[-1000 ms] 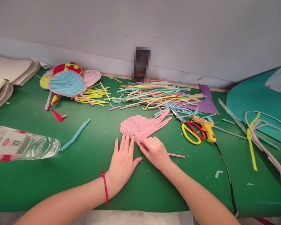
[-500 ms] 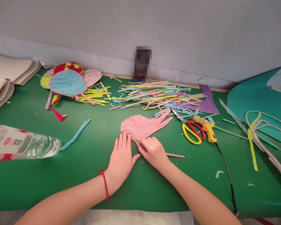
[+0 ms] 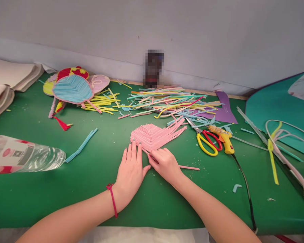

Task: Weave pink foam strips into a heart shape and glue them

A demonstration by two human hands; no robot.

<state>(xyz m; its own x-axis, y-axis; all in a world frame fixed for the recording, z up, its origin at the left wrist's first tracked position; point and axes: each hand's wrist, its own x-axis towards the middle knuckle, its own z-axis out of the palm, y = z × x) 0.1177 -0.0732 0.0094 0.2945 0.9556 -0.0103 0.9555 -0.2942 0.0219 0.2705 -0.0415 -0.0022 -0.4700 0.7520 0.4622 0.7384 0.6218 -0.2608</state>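
A pink leaf-shaped piece of pipe cleaners [image 3: 150, 133] laid side by side lies on the green table, its loose ends fanning to the right. My left hand [image 3: 130, 172] rests flat, fingers stretched out, with its fingertips on the near left edge of the piece. My right hand [image 3: 166, 165] is closed in a pinch at the near edge, on a pink pipe cleaner [image 3: 190, 167] whose far end sticks out to the right from behind the hand. The pinched spot itself is mostly covered by the fingers.
A pile of coloured pipe cleaners [image 3: 172, 101] lies at the back, finished fans [image 3: 72, 88] at back left. Scissors [image 3: 207, 145] and a yellow glue gun [image 3: 225, 140] with a black cord lie right. A water bottle [image 3: 43, 157] lies left, near a blue pipe cleaner [image 3: 82, 145].
My left hand has shifted very slightly to the left along the edge. My right hand and the pink piece look the same.
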